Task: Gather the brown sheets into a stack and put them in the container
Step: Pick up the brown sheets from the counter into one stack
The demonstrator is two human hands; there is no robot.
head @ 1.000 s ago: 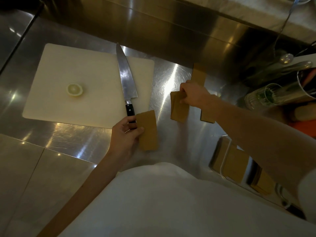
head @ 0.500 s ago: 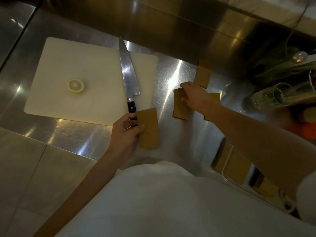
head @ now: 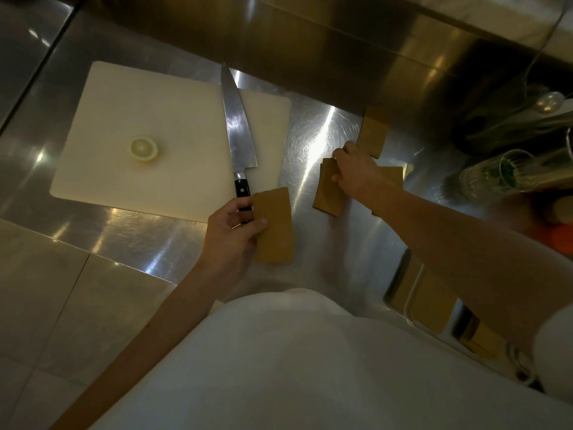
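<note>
**Brown sheets on steel, two hands at work**

Steel surface (head: 173, 243), brushed and glaring under the light, carries everything listed here. Landmark: the white cutting board (head: 173, 125).

- Knife (head: 236, 131): lies along the board's right part, blade pointing away from me, black handle at the board's near edge.
- Lemon half (head: 144, 149): on the board, left of the knife, cut face up.
- My left hand (head: 231, 234): at the board's near right corner. My fingers are closed on a brown sheet stack (head: 274, 225), thumb on top; the stack sits just right of the knife handle.
- My right hand (head: 356, 172): to the right of the board, well clear of it. Its fingers press down on a second brown sheet (head: 327, 197) lying flat on the steel; I cannot tell whether they grip its edge or only rest on it.
- Third brown sheet (head: 372, 135): beyond my right hand, further right of the board.
- Fourth brown sheet (head: 392, 175): partly hidden under my right wrist.
- Container (head: 400, 283): near right, far from the board, partly hidden by my right forearm, with brown sheets already lying inside.
- Glass (head: 493, 175): far right of the board, holding something green.
</note>
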